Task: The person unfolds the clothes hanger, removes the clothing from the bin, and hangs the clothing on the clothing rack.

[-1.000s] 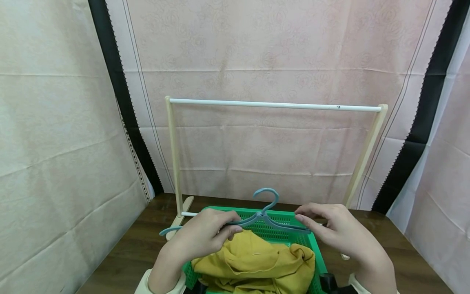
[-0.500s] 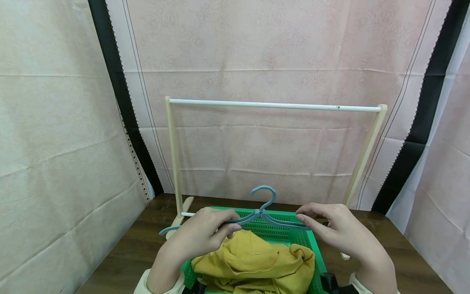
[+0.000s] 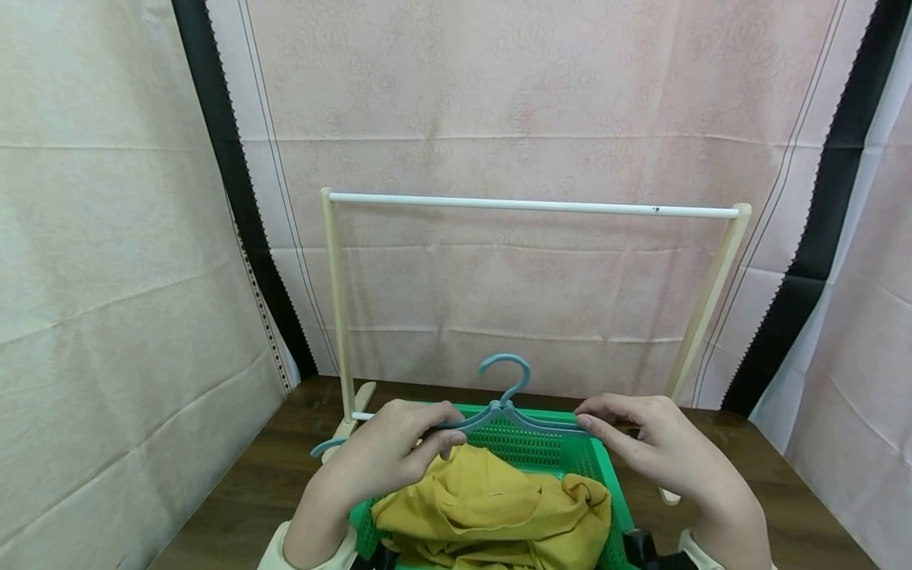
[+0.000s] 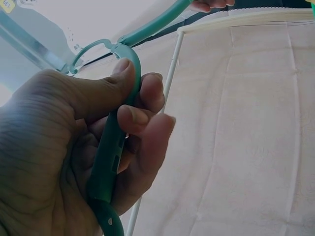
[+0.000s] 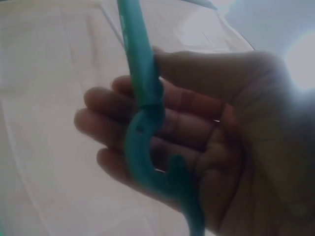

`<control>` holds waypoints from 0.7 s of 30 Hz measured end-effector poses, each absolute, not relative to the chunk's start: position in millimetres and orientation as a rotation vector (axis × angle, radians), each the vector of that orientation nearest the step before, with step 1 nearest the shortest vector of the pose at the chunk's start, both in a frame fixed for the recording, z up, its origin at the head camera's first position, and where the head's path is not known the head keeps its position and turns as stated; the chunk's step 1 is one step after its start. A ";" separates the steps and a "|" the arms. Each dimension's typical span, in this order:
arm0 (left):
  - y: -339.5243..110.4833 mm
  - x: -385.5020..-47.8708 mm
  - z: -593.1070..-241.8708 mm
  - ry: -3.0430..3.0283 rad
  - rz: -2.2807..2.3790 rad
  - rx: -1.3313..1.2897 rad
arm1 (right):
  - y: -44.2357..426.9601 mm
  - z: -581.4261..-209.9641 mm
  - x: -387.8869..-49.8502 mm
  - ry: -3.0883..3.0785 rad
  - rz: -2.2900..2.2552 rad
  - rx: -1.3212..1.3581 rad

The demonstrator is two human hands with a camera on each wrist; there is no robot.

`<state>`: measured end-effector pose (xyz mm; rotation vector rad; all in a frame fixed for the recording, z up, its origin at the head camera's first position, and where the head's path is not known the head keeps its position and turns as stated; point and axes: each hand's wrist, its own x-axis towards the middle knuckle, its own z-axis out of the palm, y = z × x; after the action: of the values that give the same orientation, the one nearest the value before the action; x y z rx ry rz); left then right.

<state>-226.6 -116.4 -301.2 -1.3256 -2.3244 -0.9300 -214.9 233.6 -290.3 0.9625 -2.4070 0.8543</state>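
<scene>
A blue-green plastic clothes hanger (image 3: pixel 503 405) is held level above a green basket, its hook pointing up. My left hand (image 3: pixel 399 443) grips the hanger's left arm, and the left wrist view shows the thumb and curled fingers round that blue-green arm (image 4: pixel 106 157). At the other end, my right hand (image 3: pixel 651 439) holds the right arm between thumb and fingers. In the right wrist view the thumb lies along the hanger arm (image 5: pixel 140 59), with the other fingers loosely bent behind it. Crumpled mustard-yellow cloth (image 3: pixel 499 507) lies in the basket below both hands.
The green perforated basket (image 3: pixel 609 475) stands on a dark wooden table (image 3: pixel 242 507). Behind it rises a rack with a white top bar (image 3: pixel 527 205) and cream posts (image 3: pixel 708 305). Pale curtains (image 3: pixel 534 103) enclose the back and both sides.
The hanger's hook and middle have shifted slightly up and to the left. Both hands stay nearly in place, and the yellow cloth has not moved.
</scene>
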 end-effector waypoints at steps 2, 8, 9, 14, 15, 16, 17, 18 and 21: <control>-116.7 -226.0 -300.8 -2.321 -0.940 -1.323 | 234.4 -291.2 -215.2 -2.419 0.861 0.946; -117.8 -224.5 -299.0 -2.328 -0.958 -1.307 | 235.6 -293.0 -216.5 -2.425 0.883 0.937; -117.8 -224.6 -299.1 -2.328 -0.958 -1.308 | 235.5 -293.1 -216.6 -2.422 0.887 0.941; -115.6 -225.2 -301.1 -2.316 -0.951 -1.332 | 232.8 -292.6 -217.0 -2.410 0.921 0.981; -114.4 -225.2 -301.6 -2.311 -0.953 -1.347 | 231.3 -292.2 -216.8 -2.404 0.932 1.000; -112.9 -225.1 -301.9 -2.305 -0.953 -1.364 | 229.5 -291.6 -216.6 -2.392 0.942 1.031; -111.2 -224.9 -302.1 -2.300 -0.953 -1.383 | 227.4 -290.9 -216.4 -2.377 0.952 1.068; -109.5 -224.5 -302.2 -2.296 -0.948 -1.399 | 225.0 -290.3 -216.0 -2.360 0.962 1.112; -104.2 -223.3 -302.1 -2.305 -0.930 -1.432 | 215.8 -288.9 -214.9 -2.275 0.991 1.257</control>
<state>-223.3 -104.2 -302.1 -1.4319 -2.3048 -0.9302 -214.9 215.8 -288.9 1.2567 -2.2746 0.9906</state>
